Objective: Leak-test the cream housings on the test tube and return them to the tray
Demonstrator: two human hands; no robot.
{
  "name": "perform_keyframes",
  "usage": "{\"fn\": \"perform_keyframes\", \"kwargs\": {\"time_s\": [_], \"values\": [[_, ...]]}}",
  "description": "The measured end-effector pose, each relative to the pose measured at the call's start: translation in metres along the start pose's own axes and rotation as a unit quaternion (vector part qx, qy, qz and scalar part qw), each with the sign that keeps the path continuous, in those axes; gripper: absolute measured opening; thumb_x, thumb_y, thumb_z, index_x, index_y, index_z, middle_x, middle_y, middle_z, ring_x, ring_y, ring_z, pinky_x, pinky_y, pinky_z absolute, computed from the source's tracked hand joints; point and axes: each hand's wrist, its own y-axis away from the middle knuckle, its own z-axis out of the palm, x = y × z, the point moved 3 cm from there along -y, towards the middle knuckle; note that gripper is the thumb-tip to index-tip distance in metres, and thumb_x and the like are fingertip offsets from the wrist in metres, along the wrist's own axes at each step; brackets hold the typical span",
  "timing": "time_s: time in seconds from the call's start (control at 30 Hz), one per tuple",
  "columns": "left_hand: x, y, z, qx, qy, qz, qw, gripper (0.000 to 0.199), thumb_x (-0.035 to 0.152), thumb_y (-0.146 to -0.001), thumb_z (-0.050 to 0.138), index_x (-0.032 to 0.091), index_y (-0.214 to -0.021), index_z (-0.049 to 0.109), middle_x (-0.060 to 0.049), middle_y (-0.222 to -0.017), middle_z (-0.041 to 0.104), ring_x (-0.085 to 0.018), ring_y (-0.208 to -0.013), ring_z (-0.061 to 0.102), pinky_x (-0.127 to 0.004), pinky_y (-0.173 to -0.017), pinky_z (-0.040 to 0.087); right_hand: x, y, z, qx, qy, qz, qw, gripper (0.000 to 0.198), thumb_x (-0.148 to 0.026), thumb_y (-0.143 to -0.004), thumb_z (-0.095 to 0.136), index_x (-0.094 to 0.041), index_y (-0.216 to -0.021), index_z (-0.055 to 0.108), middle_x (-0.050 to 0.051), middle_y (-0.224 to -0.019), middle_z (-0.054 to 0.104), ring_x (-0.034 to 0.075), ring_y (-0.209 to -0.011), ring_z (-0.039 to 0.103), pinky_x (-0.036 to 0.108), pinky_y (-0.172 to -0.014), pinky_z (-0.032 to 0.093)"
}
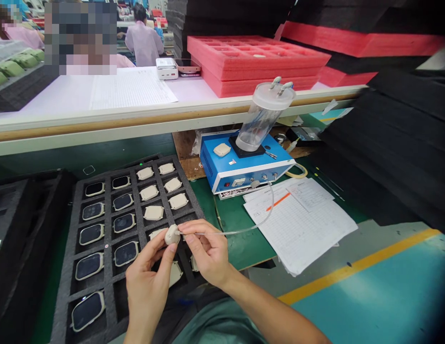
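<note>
In my left hand [152, 270] a cream smartwatch case [172, 235] is pinched between thumb and fingers, tilted on its edge. My right hand [208, 246] grips the end of a clear thin tube [249, 230], whose tip meets the side of the case. From there the tube curves up to the front of a blue box-shaped device [229, 169]. Under both hands lies a dark foam tray [109, 205] with smartwatches in its compartments. Dark screens, such as this watch [88, 310], fill the left columns; cream cases, such as this one [154, 212], fill the right ones.
On the blue device stand a clear cylinder [260, 119] and another cream case [222, 149]. Printed sheets [297, 224] with an orange pen [278, 201] lie to the right. Red foam trays [244, 62] sit on the shelf above. Black foam stacks [397, 138] rise at the right. People work behind.
</note>
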Motion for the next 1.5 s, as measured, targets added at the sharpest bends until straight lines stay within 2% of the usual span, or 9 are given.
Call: {"fn": "perform_keyframes", "kwargs": {"time_s": [0.5,0.9,1.1,1.2,1.3,1.4,1.47,1.5], "values": [[0.000,0.000,0.000,0.008,-0.006,0.018,1.000,0.030,0.034,-0.083,0.083,0.022,-0.111,0.085,-0.007,-0.111,0.085,-0.021,-0.094,0.083,-0.023,-0.084,0.067,0.003,0.004,-0.001,-0.004,-0.019,0.009,1.000,0.018,-0.016,-0.101,0.064,-0.025,-0.104,0.078,0.007,-0.102,0.080,0.021,-0.097,0.078,0.035,-0.087,0.064],[-0.002,0.000,-0.002,0.009,-0.013,0.015,1.000,0.033,0.036,-0.083,0.083,0.020,-0.112,0.084,-0.008,-0.113,0.085,-0.023,-0.093,0.084,-0.026,-0.084,0.068,0.003,0.003,-0.001,-0.004,-0.011,0.000,1.000,0.017,-0.016,-0.101,0.064,-0.024,-0.103,0.078,0.008,-0.101,0.081,0.021,-0.096,0.078,0.036,-0.087,0.064],[-0.003,0.000,0.002,-0.009,-0.035,0.029,0.999,0.033,0.036,-0.089,0.078,0.019,-0.117,0.081,-0.008,-0.114,0.084,-0.022,-0.094,0.082,-0.029,-0.086,0.067,0.002,0.002,-0.002,-0.003,-0.018,-0.001,1.000,0.018,-0.015,-0.100,0.064,-0.024,-0.104,0.078,0.007,-0.101,0.080,0.020,-0.097,0.078,0.034,-0.087,0.065],[0.012,0.003,-0.015,-0.023,-0.111,0.077,0.991,0.030,0.034,-0.098,0.067,0.019,-0.122,0.079,-0.009,-0.119,0.082,-0.023,-0.103,0.079,-0.034,-0.091,0.064,0.001,0.008,-0.005,-0.003,-0.031,0.013,0.999,0.017,-0.015,-0.100,0.064,-0.024,-0.102,0.078,0.006,-0.102,0.080,0.019,-0.096,0.078,0.033,-0.085,0.066],[0.031,0.013,-0.052,-0.048,-0.235,0.130,0.962,0.033,0.028,-0.106,0.052,0.024,-0.129,0.076,-0.008,-0.121,0.079,-0.024,-0.113,0.072,-0.040,-0.099,0.056,0.004,0.015,-0.008,0.011,-0.047,0.039,0.998,0.016,-0.016,-0.101,0.064,-0.024,-0.102,0.078,0.006,-0.102,0.080,0.020,-0.098,0.077,0.035,-0.083,0.067],[0.035,0.032,-0.084,-0.130,-0.340,0.109,0.925,0.037,0.023,-0.108,0.045,0.028,-0.131,0.074,-0.006,-0.109,0.079,-0.023,-0.098,0.069,-0.039,-0.085,0.054,0.005,0.020,-0.008,0.021,-0.055,0.052,0.997,0.014,-0.017,-0.100,0.066,-0.024,-0.100,0.078,0.006,-0.099,0.079,0.021,-0.096,0.078,0.036,-0.082,0.068],[0.031,0.044,-0.094,-0.177,-0.373,0.091,0.906,0.035,0.021,-0.107,0.047,0.027,-0.126,0.075,-0.005,-0.107,0.079,-0.023,-0.094,0.070,-0.039,-0.081,0.054,0.004,0.021,-0.007,0.016,-0.046,0.054,0.997,0.013,-0.018,-0.099,0.067,-0.023,-0.098,0.078,0.006,-0.098,0.079,0.021,-0.094,0.078,0.036,-0.081,0.069],[0.030,0.048,-0.096,-0.178,-0.376,0.091,0.905,0.033,0.020,-0.106,0.050,0.026,-0.125,0.075,-0.005,-0.109,0.080,-0.024,-0.096,0.071,-0.039,-0.082,0.055,0.004,0.021,-0.006,0.015,-0.041,0.055,0.998,0.012,-0.019,-0.099,0.067,-0.023,-0.097,0.078,0.006,-0.097,0.079,0.021,-0.093,0.078,0.036,-0.081,0.070]]}}
